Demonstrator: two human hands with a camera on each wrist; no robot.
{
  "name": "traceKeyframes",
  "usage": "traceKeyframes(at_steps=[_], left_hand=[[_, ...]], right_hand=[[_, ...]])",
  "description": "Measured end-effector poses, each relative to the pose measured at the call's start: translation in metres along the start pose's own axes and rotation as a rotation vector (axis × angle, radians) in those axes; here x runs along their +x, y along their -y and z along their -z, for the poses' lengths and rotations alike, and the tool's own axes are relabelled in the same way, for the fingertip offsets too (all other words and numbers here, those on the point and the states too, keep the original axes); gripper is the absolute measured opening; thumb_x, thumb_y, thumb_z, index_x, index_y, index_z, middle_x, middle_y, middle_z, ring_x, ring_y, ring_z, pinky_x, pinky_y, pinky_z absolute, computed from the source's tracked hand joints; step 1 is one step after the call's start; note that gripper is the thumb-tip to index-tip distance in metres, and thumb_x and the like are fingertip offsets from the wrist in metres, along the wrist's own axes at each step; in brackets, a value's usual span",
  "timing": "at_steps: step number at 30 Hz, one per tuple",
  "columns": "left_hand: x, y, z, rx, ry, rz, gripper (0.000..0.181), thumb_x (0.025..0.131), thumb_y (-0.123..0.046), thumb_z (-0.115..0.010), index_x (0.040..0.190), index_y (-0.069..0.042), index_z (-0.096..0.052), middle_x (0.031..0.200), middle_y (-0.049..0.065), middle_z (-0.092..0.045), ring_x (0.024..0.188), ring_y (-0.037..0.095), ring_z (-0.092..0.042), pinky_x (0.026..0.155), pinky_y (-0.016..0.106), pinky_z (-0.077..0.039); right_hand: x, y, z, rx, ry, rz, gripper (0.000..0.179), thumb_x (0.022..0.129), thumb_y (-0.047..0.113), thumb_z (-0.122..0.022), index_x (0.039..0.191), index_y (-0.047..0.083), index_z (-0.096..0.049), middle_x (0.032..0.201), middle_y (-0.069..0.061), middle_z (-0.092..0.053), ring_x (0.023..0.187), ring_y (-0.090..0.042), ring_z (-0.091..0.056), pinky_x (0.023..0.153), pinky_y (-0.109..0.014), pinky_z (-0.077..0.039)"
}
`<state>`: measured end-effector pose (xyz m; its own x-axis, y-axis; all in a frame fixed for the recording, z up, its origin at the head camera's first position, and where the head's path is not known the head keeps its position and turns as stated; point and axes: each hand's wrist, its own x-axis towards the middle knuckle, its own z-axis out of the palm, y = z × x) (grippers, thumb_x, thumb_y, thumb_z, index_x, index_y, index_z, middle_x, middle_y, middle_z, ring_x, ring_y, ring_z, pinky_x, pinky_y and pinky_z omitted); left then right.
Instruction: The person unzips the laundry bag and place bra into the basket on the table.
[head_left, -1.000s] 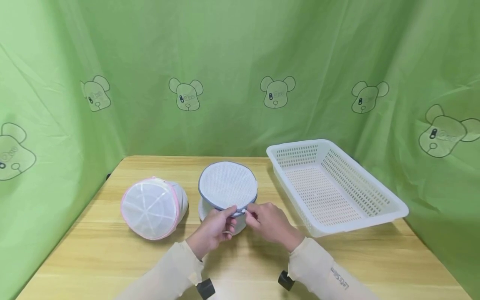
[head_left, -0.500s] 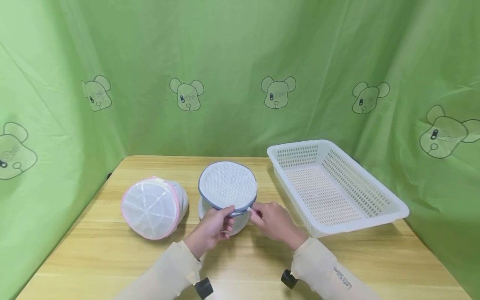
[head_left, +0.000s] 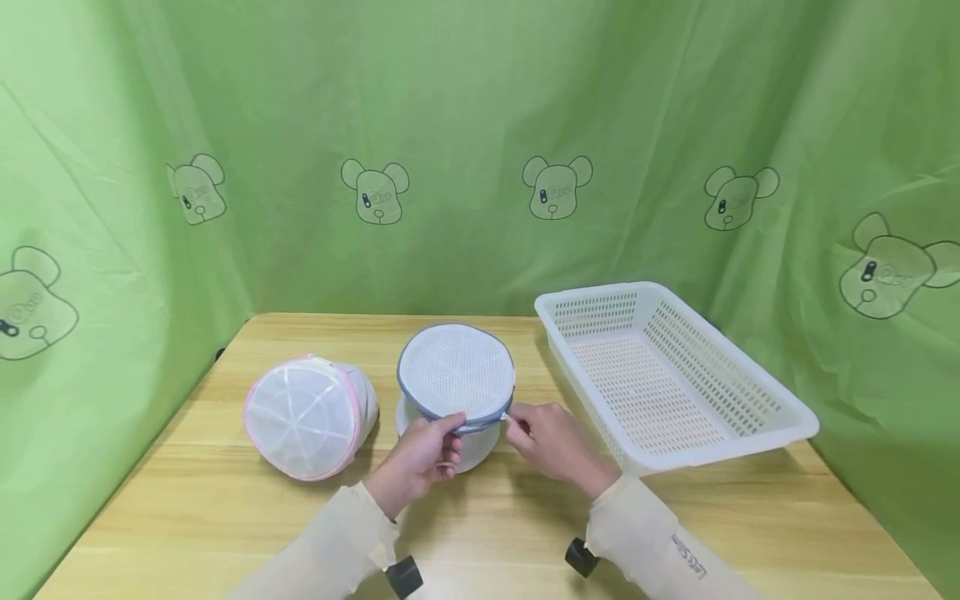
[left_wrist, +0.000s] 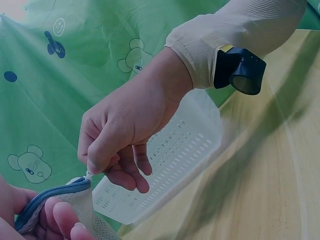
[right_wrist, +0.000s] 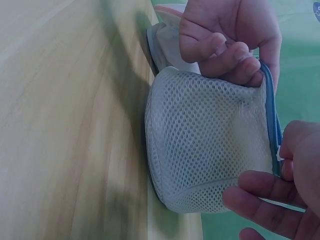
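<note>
A round white mesh laundry bag (head_left: 457,371) with a blue-grey zipped rim stands upright on the wooden table. My left hand (head_left: 423,458) grips its near rim, thumb on top and fingers beneath the edge. At the right of that rim, my right hand (head_left: 551,442) pinches the small white zipper pull (left_wrist: 89,175) between thumb and forefinger. The blue zipper (right_wrist: 270,110) runs between the two hands in the right wrist view, above the bag's honeycomb mesh side. A second mesh bag (head_left: 300,421), pink-rimmed, lies tilted to the left of my left hand.
A white perforated plastic basket (head_left: 720,462) stands at the right of the table (head_left: 480,542), close to my right hand. Green curtain (head_left: 450,250) with bear-head prints hangs behind and along both sides.
My right hand has slid a little to the right along the near rim, drawing the zipper pull with it. The left hand keeps its grip, and the bag stays in place.
</note>
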<state>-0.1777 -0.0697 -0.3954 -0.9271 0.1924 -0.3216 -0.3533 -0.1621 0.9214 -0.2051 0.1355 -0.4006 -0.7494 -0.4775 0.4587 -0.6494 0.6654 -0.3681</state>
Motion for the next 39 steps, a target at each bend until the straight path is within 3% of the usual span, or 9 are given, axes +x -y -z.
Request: traceKeyframes(at_steps=[39], left_hand=[[0.0,-0.004,0.012,-0.022,-0.028,0.018,0.025,0.095,-0.022,-0.059,0.075,-0.01,-0.053,0.064,-0.003,-0.049,0.053,0.006,-0.046,0.049,0.019,-0.037]], right_hand=[[0.002,-0.007,0.005,-0.049,0.037,-0.065,0.03,0.083,0.006,-0.057,0.061,0.018,-0.041,0.053,0.012,-0.033,0.049,-0.003,-0.032,0.044,-0.02,-0.028]])
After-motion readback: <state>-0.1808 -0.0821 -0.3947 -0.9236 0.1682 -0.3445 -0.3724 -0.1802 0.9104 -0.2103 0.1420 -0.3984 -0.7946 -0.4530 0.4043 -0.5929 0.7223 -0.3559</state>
